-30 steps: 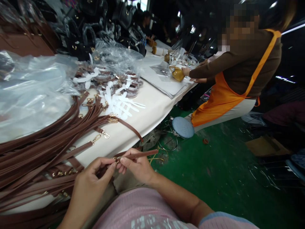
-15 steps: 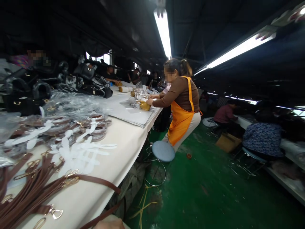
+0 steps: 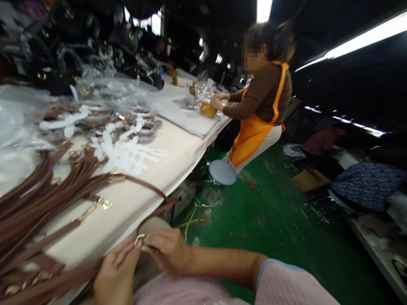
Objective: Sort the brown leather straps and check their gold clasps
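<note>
My left hand (image 3: 116, 271) and my right hand (image 3: 167, 250) meet at the bottom centre, just off the table's near edge. Both pinch a small gold clasp (image 3: 139, 239) at the end of a brown leather strap (image 3: 152, 214). That strap loops up from my fingers onto the white table (image 3: 181, 154). A heap of matching brown straps (image 3: 38, 199) with gold clasps lies on the table left of my hands.
White paper cut-outs (image 3: 127, 148), coiled straps in clear plastic (image 3: 140, 125) and black bags (image 3: 60, 59) fill the far table. A person in an orange apron (image 3: 254, 127) handles a yellow piece (image 3: 208, 109). A round stool (image 3: 222, 172) stands on the green floor (image 3: 270, 220).
The view swung up to the hall, where my hands dropped out of sight, then came back down. Both hands are again on the strap's clasp, now lower in the picture.
</note>
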Motion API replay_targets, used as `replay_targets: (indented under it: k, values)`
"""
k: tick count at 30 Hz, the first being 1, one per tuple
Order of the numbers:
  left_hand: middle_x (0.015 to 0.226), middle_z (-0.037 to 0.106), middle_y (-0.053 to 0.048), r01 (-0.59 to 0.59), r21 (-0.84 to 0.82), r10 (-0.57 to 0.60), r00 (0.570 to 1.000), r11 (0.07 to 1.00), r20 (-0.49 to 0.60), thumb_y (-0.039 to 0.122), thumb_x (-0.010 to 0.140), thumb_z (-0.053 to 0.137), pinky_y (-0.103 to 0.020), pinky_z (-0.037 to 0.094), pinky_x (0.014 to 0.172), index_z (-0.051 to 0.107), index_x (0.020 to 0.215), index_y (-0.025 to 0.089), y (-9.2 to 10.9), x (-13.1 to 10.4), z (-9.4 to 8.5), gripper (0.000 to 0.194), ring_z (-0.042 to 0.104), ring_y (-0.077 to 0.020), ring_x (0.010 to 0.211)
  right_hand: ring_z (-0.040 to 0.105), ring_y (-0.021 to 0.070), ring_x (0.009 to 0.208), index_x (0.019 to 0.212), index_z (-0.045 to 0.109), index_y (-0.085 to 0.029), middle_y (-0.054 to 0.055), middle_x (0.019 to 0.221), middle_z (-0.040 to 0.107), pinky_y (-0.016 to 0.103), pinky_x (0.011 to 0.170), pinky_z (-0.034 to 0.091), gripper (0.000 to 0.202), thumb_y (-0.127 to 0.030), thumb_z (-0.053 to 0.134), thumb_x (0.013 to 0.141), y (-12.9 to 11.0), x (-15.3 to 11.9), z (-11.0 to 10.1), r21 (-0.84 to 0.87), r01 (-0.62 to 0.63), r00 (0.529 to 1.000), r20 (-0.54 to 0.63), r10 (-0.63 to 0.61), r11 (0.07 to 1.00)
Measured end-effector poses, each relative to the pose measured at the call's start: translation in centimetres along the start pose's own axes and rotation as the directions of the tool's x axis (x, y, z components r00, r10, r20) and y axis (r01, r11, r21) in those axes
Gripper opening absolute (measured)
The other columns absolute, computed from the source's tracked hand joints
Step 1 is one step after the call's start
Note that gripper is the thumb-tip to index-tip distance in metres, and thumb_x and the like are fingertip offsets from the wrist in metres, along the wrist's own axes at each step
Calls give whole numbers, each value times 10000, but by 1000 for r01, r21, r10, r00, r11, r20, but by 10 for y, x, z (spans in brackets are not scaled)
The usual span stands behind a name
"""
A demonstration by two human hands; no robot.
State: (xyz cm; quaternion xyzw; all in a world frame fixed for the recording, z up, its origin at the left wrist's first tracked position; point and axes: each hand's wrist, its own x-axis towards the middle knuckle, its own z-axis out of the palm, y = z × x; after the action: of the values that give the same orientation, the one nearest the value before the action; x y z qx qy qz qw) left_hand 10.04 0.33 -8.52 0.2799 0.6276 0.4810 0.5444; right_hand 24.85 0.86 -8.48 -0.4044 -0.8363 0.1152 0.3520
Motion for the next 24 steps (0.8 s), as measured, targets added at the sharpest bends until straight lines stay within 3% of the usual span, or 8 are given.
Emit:
replay_targets:
  k: [1, 3, 7, 10, 13, 17, 20, 24]
  values:
    - [1050, 746, -91, 80, -45, -78, 996, 996, 47, 480, 626, 837, -447, 498, 1043, 640, 1132, 167, 0, -11, -3, 626, 679, -279, 1085, 708, 164, 826, 954, 659, -130, 118, 906, 748, 274, 782, 603, 201, -299, 549, 960, -4, -4, -5, 34, -28, 999, -27, 29, 999]
    - [1088, 746, -108, 136, -76, -128, 986, 988, 103, 488, 614, 840, -424, 474, 1073, 660, 1093, 147, 3, -21, -4, 616, 677, -264, 1079, 716, 185, 875, 1009, 665, -128, 138, 943, 751, 305, 811, 607, 176, -255, 555, 957, -8, -9, -11, 79, -37, 995, -87, 44, 996]
    - [1065, 761, -102, 151, -13, -148, 978, 988, 145, 502, 603, 846, -378, 497, 1042, 723, 980, 142, 15, -25, 1, 536, 679, -268, 1066, 723, 188, 874, 1040, 677, -132, 137, 940, 754, 310, 806, 620, 167, -193, 555, 943, -15, -15, -14, 113, -66, 984, -160, 84, 991]
    - [1063, 765, -76, 78, 62, -87, 983, 995, 160, 490, 627, 826, -356, 521, 1003, 737, 981, 170, 22, -30, 0, 486, 685, -263, 1053, 733, 193, 887, 1048, 685, -142, 139, 954, 760, 313, 796, 629, 171, -203, 570, 937, -19, -19, -15, 107, -65, 980, -181, 83, 992]
    - [1052, 759, -58, -70, 172, 37, 981, 983, 189, 510, 693, 769, -321, 534, 956, 736, 968, 190, 25, -34, -2, 423, 688, -238, 998, 736, 204, 920, 1066, 688, -132, 150, 977, 762, 314, 796, 633, 183, -185, 579, 929, -19, -20, -18, 112, -15, 975, -219, 39, 994]
    - [990, 745, -48, -270, 280, 189, 940, 921, 285, 514, 803, 678, -274, 537, 864, 710, 988, 198, 24, -34, -5, 367, 676, -195, 883, 736, 188, 908, 1036, 703, -142, 133, 965, 765, 306, 820, 634, 184, -216, 562, 945, -20, -20, -22, 113, -32, 977, -204, 55, 993]
    - [976, 741, -53, -307, 276, 217, 925, 911, 313, 503, 833, 660, -262, 538, 799, 699, 993, 191, 21, -35, -7, 353, 665, -175, 794, 736, 181, 877, 992, 709, -148, 125, 943, 766, 298, 811, 635, 180, -231, 554, 949, -25, -18, -26, 110, -75, 982, -166, 92, 991]
    - [929, 743, -54, -277, 236, 209, 938, 931, 277, 503, 812, 690, -254, 542, 755, 692, 972, 183, 20, -40, -6, 357, 659, -170, 755, 736, 190, 860, 981, 693, -149, 129, 915, 765, 314, 796, 631, 164, -229, 555, 942, -31, -16, -29, 158, -87, 983, -147, 111, 984]
